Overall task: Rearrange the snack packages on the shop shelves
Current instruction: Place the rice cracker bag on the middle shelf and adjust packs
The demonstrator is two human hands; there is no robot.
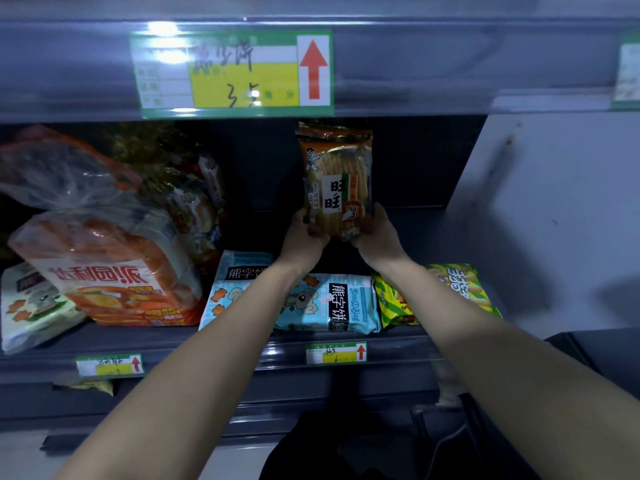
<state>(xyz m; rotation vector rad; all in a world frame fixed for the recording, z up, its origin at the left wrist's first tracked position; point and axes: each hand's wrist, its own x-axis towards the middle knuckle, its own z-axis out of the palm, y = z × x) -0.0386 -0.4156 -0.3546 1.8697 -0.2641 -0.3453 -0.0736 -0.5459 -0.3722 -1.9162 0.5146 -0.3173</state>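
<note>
left grip (304, 233) + right grip (375, 230): both curled round the bottom corners of an upright orange plastic rice-cracker packet (337, 178) | below the grips: two pale-blue biscuit packets (329, 303) lying on the grey metal shelf (207, 344); left of them: large orange cake bag (114, 258)

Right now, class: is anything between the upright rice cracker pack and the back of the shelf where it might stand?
Nothing visible. Both the left hand and right hand grip the rice cracker pack upright by its bottom. Behind it the shelf shows only dark, bare space. The blue biscuit packs lie flat in front, below the arms.
</note>
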